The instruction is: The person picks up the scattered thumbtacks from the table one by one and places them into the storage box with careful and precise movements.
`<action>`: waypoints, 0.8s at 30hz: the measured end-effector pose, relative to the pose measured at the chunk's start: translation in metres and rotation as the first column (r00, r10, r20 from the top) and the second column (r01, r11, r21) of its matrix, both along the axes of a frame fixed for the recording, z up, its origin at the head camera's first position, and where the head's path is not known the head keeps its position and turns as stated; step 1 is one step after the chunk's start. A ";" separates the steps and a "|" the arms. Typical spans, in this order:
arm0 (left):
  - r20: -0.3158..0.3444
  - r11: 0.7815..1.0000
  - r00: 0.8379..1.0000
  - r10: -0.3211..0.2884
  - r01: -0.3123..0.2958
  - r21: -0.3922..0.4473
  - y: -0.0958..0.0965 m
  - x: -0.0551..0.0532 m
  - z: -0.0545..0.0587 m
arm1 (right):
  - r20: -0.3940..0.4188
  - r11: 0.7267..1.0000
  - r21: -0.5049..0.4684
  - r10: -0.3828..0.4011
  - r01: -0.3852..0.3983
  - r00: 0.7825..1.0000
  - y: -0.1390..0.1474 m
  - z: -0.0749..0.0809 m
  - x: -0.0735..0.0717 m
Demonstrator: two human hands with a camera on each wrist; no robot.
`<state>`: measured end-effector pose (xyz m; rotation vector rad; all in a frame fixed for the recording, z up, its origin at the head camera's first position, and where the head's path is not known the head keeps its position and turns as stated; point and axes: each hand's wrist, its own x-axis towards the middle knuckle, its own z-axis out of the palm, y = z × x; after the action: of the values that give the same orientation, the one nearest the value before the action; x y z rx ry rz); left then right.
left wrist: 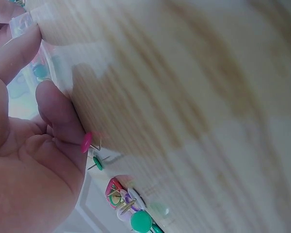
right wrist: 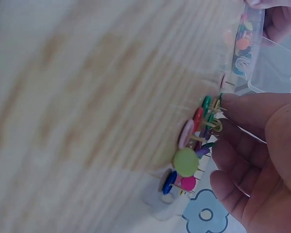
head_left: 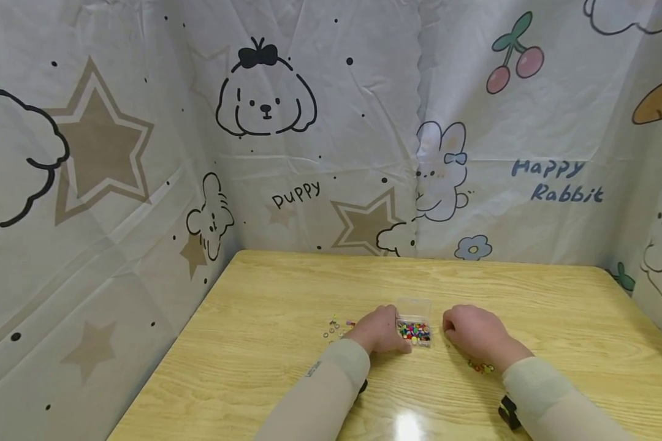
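Note:
A small clear plastic box (head_left: 414, 335) with its lid raised holds many colourful thumbtacks. My left hand (head_left: 383, 331) grips the box from its left side, with thumb and finger at its walls in the left wrist view. Just right of the box, my right hand (head_left: 474, 331) is low over the table with fingers curled inward. In the right wrist view, a pile of loose thumbtacks (right wrist: 185, 162) overlaps the thumb and fingertips; I cannot tell whether they pinch one. From the head, those fingertips are hidden behind the hand.
More thumbtacks (head_left: 333, 327) are scattered left of my left hand, among them a pink thumbtack (left wrist: 87, 142) close to its edge. The wooden table (head_left: 265, 361) meets a printed cloth (head_left: 320, 153) at the back and sides. A black strap (head_left: 509, 411) sits at the right wrist.

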<state>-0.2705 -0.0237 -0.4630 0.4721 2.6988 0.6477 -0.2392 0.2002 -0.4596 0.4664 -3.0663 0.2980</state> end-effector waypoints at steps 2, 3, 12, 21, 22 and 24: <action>0.002 1.000 1.000 0.002 -0.002 0.004 0.000 0.000 0.001 | -0.005 1.000 -0.004 0.000 0.000 1.000 0.000 0.001 0.000; 0.003 1.000 1.000 0.002 -0.002 0.005 0.000 0.000 0.001 | -0.008 1.000 -0.005 0.000 0.000 1.000 -0.001 0.001 0.001; 0.004 1.000 1.000 0.006 -0.006 0.017 0.001 -0.002 0.001 | -0.090 1.000 -0.020 -0.018 0.016 0.996 -0.006 0.002 0.001; -0.004 1.000 1.000 -0.003 0.003 0.003 0.003 -0.005 0.002 | -0.179 0.997 -0.021 0.076 -0.081 0.981 -0.023 0.004 0.001; -0.003 1.000 1.000 -0.001 0.001 0.000 0.004 -0.005 0.002 | -0.180 0.996 -0.015 0.082 -0.086 0.980 -0.023 0.004 0.001; -0.001 1.000 1.000 0.005 -0.005 -0.005 0.004 -0.005 0.002 | -0.189 0.995 -0.006 0.101 -0.103 0.977 -0.024 0.003 0.001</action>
<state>-0.2756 -0.0196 -0.4609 0.4653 2.7026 0.6418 -0.2385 0.1764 -0.4565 0.6148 -2.8600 0.2639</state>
